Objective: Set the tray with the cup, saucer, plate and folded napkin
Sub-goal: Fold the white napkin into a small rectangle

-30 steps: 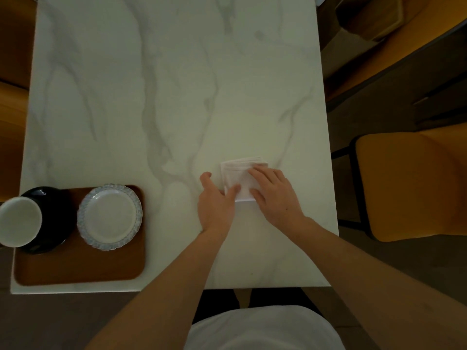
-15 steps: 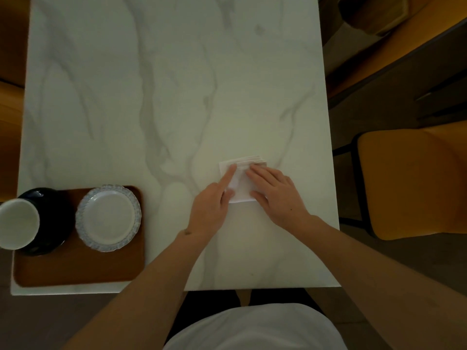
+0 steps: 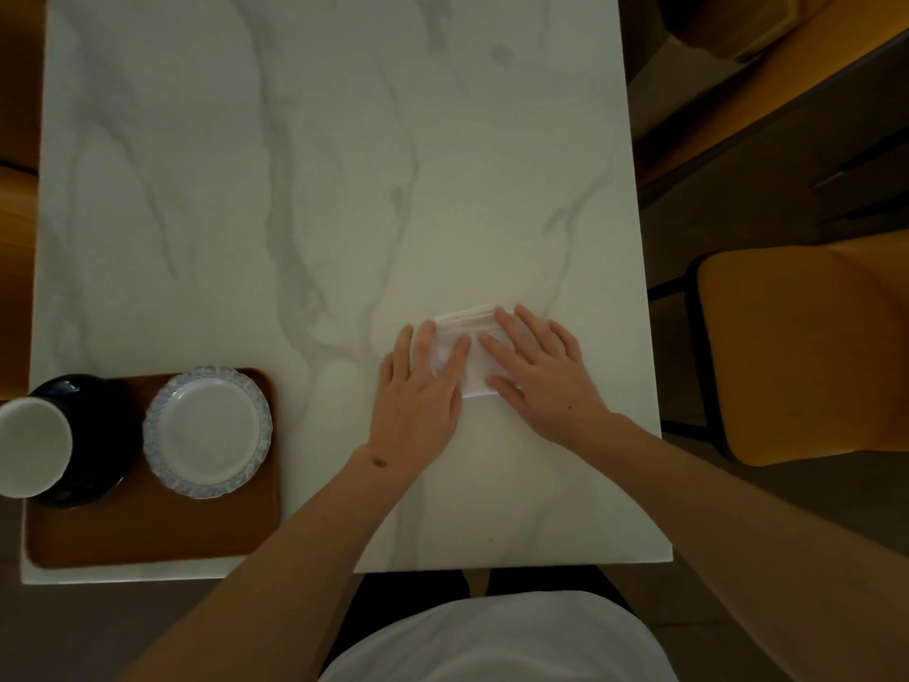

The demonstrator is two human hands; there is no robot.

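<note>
A white folded napkin [image 3: 473, 344] lies on the marble table, right of centre near the front. My left hand [image 3: 423, 386] presses flat on its left part with straight fingers. Straight fingers of my right hand [image 3: 538, 369] press on the napkin's right part. A brown tray [image 3: 147, 526] sits at the table's front left corner. On it stand a white plate with a scalloped blue rim [image 3: 207, 430] and, to its left, a white cup [image 3: 30, 445] on a dark saucer [image 3: 96, 435].
The white marble table [image 3: 295, 164] stretches away from me. A yellow chair [image 3: 806, 347] stands close to its right edge. Wooden furniture lies at the far right and along the left side.
My left hand has slid up onto the napkin, from one pointing finger to several flat fingers. My right hand stays pressed on the napkin's right part.
</note>
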